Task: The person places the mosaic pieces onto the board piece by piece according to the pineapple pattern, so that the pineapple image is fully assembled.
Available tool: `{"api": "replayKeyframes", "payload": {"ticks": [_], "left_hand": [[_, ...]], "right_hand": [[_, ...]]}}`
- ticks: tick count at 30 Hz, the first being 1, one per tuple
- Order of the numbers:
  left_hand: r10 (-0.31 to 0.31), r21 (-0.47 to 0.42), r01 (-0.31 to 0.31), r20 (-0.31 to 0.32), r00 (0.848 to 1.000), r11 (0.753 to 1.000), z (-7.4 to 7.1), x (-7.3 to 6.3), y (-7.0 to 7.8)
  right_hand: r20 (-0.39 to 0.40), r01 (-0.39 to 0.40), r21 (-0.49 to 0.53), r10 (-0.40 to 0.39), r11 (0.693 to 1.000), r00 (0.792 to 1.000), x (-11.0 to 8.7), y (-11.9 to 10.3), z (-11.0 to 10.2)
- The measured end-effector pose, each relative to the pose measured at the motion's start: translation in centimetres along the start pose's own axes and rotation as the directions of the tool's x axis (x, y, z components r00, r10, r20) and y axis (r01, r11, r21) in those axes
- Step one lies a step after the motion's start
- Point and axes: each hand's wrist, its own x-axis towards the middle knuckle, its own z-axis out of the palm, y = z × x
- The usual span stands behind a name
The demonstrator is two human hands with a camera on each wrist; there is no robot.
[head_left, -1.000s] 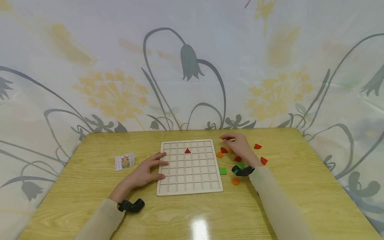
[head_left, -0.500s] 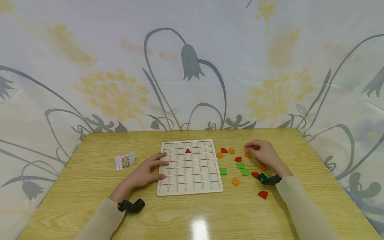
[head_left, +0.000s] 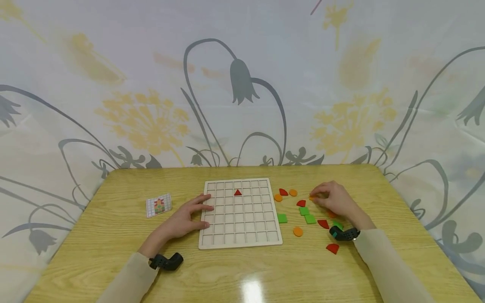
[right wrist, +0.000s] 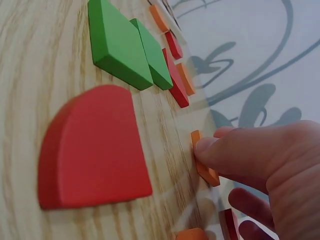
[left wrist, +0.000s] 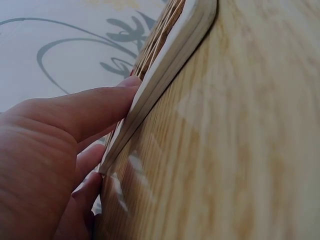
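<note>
In the head view my left hand (head_left: 185, 219) rests at the left edge of a pale wooden grid board (head_left: 240, 243), fingers spread over its rim. The left wrist view shows the thumb against the side and top of the board (left wrist: 160, 82). A red triangle (head_left: 237, 192) lies in a cell of an upper row. To the right of the board, my right hand (head_left: 335, 200) pinches a small flat orange piece (right wrist: 205, 169) between thumb and fingers, close over the table. The fingers partly hide its shape. A red quarter-round piece (right wrist: 97, 150) lies near that hand.
Green squares (head_left: 310, 219), red quarter-rounds (head_left: 332, 248) and orange rounds (head_left: 298, 231) lie scattered right of the board. Others sit partly under the right wrist. A printed pattern card (head_left: 158, 205) lies left of the board. A patterned cloth (head_left: 242, 126) hangs behind the table.
My right hand has moved right and toward me from the board's upper right corner, and its fingers have closed on the orange piece. My left hand has stayed on the board's edge.
</note>
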Motion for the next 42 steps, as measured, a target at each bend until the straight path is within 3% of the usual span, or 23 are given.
{"api": "replayKeyframes", "payload": {"ticks": [4,9,17,29,36,42], "left_hand": [[0.023,0.004,-0.023,-0.005,1.000,1.000,0.0,0.0,-0.1],[0.007,-0.003,-0.007,0.002,1.000,1.000,0.0,0.2,0.0],[0.016,0.008,-0.016,0.001,1.000,1.000,0.0,0.3,0.0],[0.021,0.013,-0.021,-0.007,1.000,1.000,0.0,0.1,0.0],[-0.003,-0.010,0.003,-0.005,1.000,1.000,0.0,0.0,-0.1],[-0.011,-0.012,0.011,-0.004,1.000,1.000,0.1,0.0,0.0]], "right_hand": [[-0.015,-0.022,0.004,0.022,1.000,1.000,-0.2,-0.2,0.1],[-0.054,-0.054,0.011,0.055,0.998,0.997,-0.2,-0.7,0.1],[-0.106,0.003,0.037,0.001,0.999,0.994,0.6,-2.5,0.7],[-0.058,-0.028,0.281,0.046,0.959,0.997,3.3,-7.6,5.1],[-0.050,-0.013,0.359,0.033,0.933,0.998,5.5,-11.0,8.2],[-0.043,0.008,0.372,0.009,0.928,0.999,7.1,-13.6,10.5]]}}
